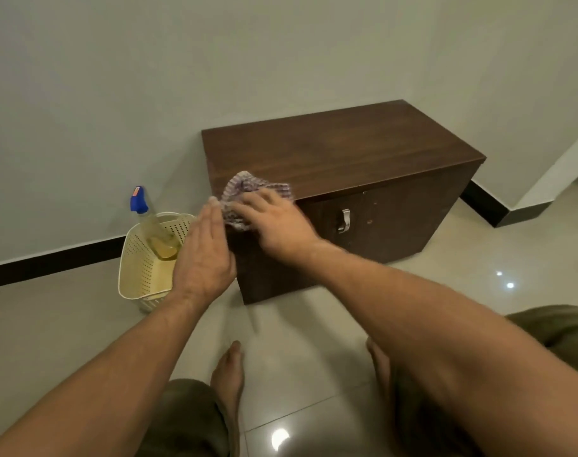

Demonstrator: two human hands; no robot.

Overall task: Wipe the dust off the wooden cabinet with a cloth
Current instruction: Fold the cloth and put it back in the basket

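A low, dark brown rectangular wooden cabinet [343, 153] stands on a glossy cream tiled floor [314, 324], its back against a plain pale wall [215, 61] edged with a black skirting strip [50, 262]. The cabinet front carries a small silver metal handle [344, 220]. The top surface is a flat, wood-grained panel with nothing on it except the cloth at its near left corner. A crumpled purple-and-white checked cloth [244, 188] lies on that corner, draped partly over the front edge. The right hand [274, 219] rests palm-down on the cloth with fingers spread, pressing it against the cabinet; the image is blurred here. The left hand [203, 255] is flat and open, fingers held together, against the left side of the cabinet just below the cloth, gripping nothing. Just beside the cabinet on the left, a cream perforated plastic basket [139, 268] sits on the floor and holds a clear spray bottle with a blue nozzle [149, 219] containing yellowish liquid. Ceiling lights reflect off the tiles. Bare feet are visible below.
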